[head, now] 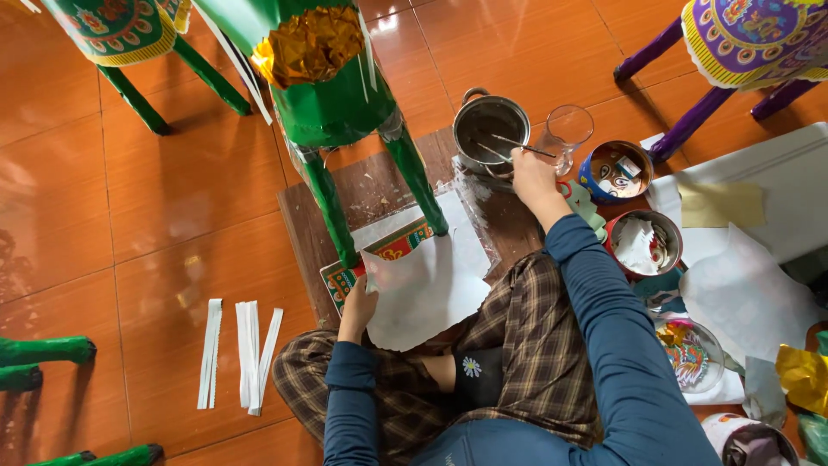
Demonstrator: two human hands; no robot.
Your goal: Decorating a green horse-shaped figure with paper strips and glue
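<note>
**Two hands at work beside a green paper figure**

Four green legs carry the biggest thing here, a paper-covered animal figure [328, 95] at 12 o'clock, with crumpled gold foil on its body; its feet stand on a brown wooden board [302, 224] laid over the orange tiles.

Next in size, a white paper sheet [427, 289] lies on the board at the centre, over a patterned piece. The left hand [358, 302], at 7 o'clock from the sheet's middle, pinches the sheet's left edge, fingers closed on it.

At 1 o'clock from the sheet sits a steel pot [490, 129]. The right hand [532, 173] hovers at the pot's 4 o'clock rim, fingers closed around a thin stick [522, 145] whose tip reaches into the pot.

A clear glass [567, 131] stands just beside the pot at 3 o'clock. Two round tins [614, 171] of scraps sit further at 3 to 4 o'clock.

Smallest, white paper strips [246, 349] lie on the tiles at 8 o'clock, well apart from the board.
</note>
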